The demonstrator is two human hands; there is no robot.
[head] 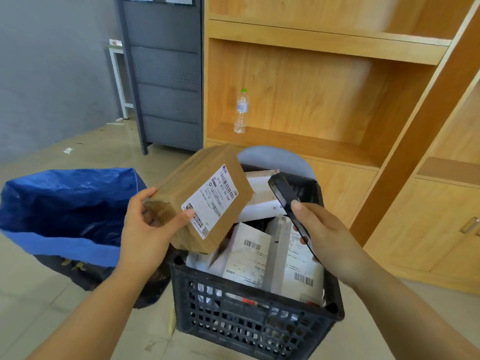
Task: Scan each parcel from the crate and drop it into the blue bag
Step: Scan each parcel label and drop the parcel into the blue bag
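Note:
My left hand [145,229] grips a brown cardboard parcel [202,183] by its near left corner, holding it tilted above the left side of the black plastic crate [249,313]. The parcel's white barcode label [211,201] faces up and right. My right hand [327,237] holds a black phone-like scanner [285,198] just to the right of the parcel, its top end pointing at the label. Several white labelled parcels [249,255] lie inside the crate. The open blue bag [67,209] stands on the floor to the left.
A wooden shelf unit [337,100] stands behind the crate, with a plastic water bottle [241,110] on its lower shelf. A grey metal cabinet [166,74] stands at the back left. A grey round seat [272,157] shows behind the crate. The floor is tiled.

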